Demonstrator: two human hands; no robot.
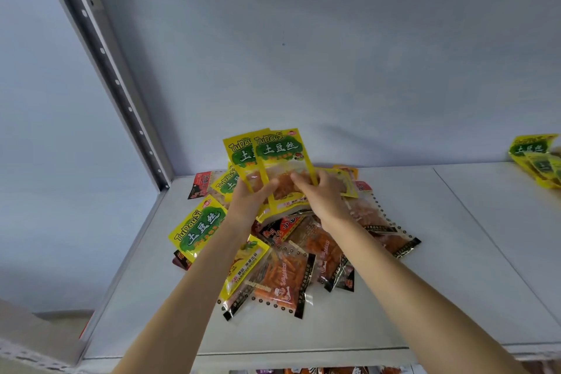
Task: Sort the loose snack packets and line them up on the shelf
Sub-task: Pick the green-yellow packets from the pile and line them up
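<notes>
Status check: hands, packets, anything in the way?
Left hand and right hand hold two yellow packets upright. Mixed pile unsorted beneath. Yellow group far right. No obstruction seen.

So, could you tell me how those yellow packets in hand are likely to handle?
The yellow packets stand upright from the left hand and right hand, so probably fairly stiff and light. Their glossy film looks slippery; the fanned pair may slide apart.
</notes>
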